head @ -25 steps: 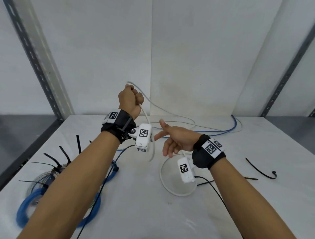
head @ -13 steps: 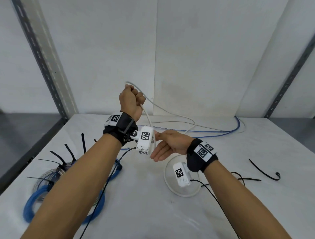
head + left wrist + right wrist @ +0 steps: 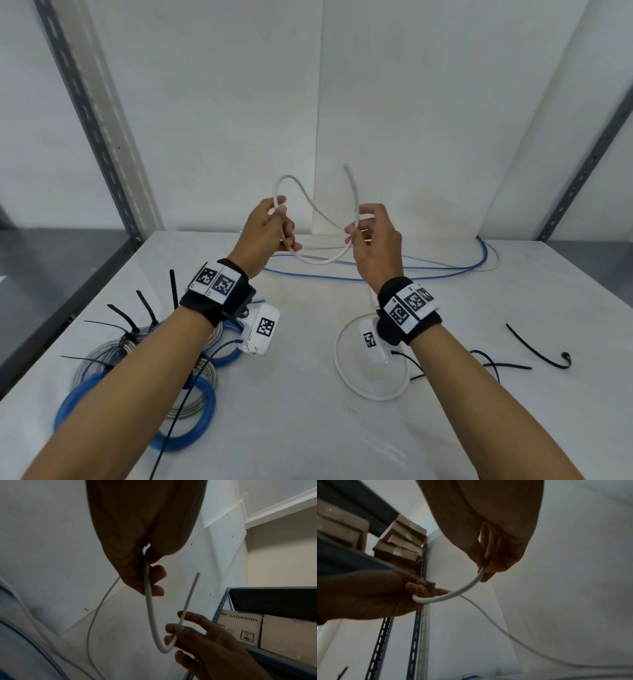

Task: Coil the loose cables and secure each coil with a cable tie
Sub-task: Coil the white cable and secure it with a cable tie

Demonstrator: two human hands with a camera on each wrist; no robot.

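A loose white cable (image 3: 318,262) hangs in a U between my two raised hands above the table's far half. My left hand (image 3: 286,233) grips it in curled fingers, and a small loop (image 3: 281,180) rises above that fist. My right hand (image 3: 356,226) pinches the cable a little below its free end (image 3: 345,167), which sticks upward. The left wrist view shows the cable (image 3: 148,601) leaving my left hand (image 3: 145,555) and bending into the right hand (image 3: 173,632). The right wrist view shows the same bend (image 3: 462,589) held by my right hand (image 3: 483,568).
More of the white cable lies in a ring (image 3: 371,397) on the table (image 3: 308,428) under my right wrist. A blue cable (image 3: 376,279) runs along the back. Tied blue and grey coils (image 3: 202,431) sit front left. Loose black cable ties (image 3: 534,349) lie at the right.
My right hand, open near my left wrist before, has risen and taken hold of the white cable near its free end. The left hand has shifted left, still gripping the cable.
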